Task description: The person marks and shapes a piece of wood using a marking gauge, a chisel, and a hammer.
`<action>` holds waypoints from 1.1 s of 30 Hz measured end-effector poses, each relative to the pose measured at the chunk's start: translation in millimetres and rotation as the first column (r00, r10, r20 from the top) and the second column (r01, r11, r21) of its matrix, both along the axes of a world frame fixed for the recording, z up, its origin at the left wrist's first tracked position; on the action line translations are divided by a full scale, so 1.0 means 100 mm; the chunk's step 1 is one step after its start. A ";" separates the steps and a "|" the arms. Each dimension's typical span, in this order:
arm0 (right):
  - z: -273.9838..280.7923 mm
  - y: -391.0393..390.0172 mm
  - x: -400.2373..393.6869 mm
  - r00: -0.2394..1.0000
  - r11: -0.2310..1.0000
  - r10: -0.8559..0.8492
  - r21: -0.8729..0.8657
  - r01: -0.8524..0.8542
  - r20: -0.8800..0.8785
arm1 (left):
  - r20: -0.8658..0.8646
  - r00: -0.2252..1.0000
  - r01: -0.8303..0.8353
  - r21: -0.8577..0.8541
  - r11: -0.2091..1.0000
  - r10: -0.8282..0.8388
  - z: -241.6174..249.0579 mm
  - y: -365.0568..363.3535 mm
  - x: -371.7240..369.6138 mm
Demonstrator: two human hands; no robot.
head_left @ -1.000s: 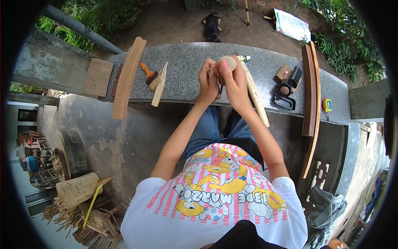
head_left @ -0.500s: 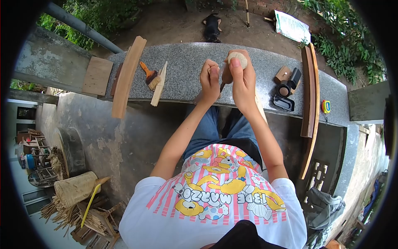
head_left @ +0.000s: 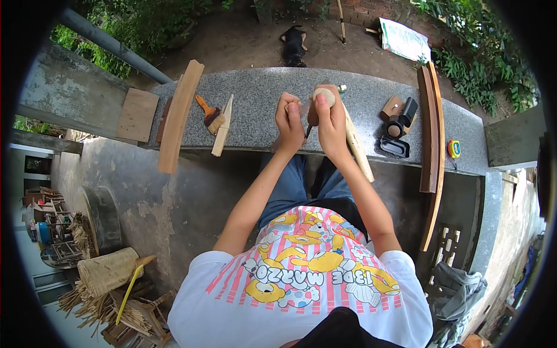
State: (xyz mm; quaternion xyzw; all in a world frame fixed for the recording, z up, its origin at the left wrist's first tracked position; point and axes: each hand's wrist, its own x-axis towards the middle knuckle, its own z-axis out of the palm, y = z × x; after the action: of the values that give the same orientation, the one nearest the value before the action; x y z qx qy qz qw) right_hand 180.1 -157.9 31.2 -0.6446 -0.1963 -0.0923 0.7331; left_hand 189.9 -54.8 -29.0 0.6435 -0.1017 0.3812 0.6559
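Observation:
My right hand [head_left: 332,124] is closed around a wooden-handled tool, whose pale round end [head_left: 324,97] shows beside the thumb. A narrow dark part [head_left: 312,120] of it points down between my hands; its tip is hard to make out. My left hand [head_left: 288,123], just beside it, is also closed, with its fingers curled over something I cannot make out. Beside my right forearm lies a hammer with a long pale handle [head_left: 356,142] reaching past the counter's front edge, its metal head [head_left: 342,88] beyond my hand.
On the granite counter [head_left: 249,81] are a paintbrush [head_left: 212,116], a pale pointed wood strip [head_left: 223,127], long wooden boards [head_left: 181,116], a black tool [head_left: 400,123], a black tray [head_left: 394,147], curved strips [head_left: 434,156] and a tape measure [head_left: 454,149]. A dog [head_left: 294,46] lies beyond.
The view has shifted slightly, and both hands appear a little lower and closer together. More of the hammer, including its head, now shows beside my right hand. Both hands stay closed.

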 end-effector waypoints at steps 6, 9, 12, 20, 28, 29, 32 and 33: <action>0.04 0.04 -0.11 1.000 1.000 -0.008 -0.018 0.009 0.020 | -0.044 0.999 -0.010 -0.052 0.999 0.008 -0.01 0.02 -0.05; -0.19 0.07 -0.03 0.987 0.991 -0.061 -0.109 0.078 0.146 | -0.023 1.000 -0.019 0.046 0.999 0.020 0.00 0.00 -0.03; 0.11 -0.08 -0.18 0.994 0.997 0.052 0.054 -0.047 -0.098 | -0.042 0.999 0.004 -0.124 0.992 -0.009 -0.03 0.02 -0.02; -0.13 -0.07 -0.09 0.999 1.000 -0.023 -0.003 0.023 -0.026 | -0.002 1.000 -0.027 -0.064 0.998 0.027 -0.03 -0.02 0.02; -0.14 -0.11 -0.12 0.997 0.997 -0.080 -0.007 0.080 0.023 | -0.035 0.992 -0.123 -0.003 0.992 0.123 -0.03 -0.08 -0.02; -0.09 -0.14 -0.15 0.997 0.997 -0.071 0.027 0.071 0.001 | -0.037 0.991 -0.125 -0.001 0.992 0.125 -0.03 -0.07 -0.01; -0.09 -0.10 -0.13 0.997 0.998 -0.063 0.025 0.061 0.052 | -0.057 0.994 -0.101 -0.061 0.993 0.097 -0.04 -0.07 -0.05; -0.10 -0.07 -0.09 0.992 0.997 -0.076 -0.026 0.079 0.096 | -0.048 0.992 -0.113 -0.006 0.994 0.113 -0.04 -0.07 -0.03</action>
State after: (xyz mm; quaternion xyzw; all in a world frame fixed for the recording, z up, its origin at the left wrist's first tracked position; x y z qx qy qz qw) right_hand 171.5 -165.2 20.7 -0.6576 -0.2072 -0.1484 0.7090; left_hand 186.7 -61.5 -33.1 0.6542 -0.0476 0.4026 0.6385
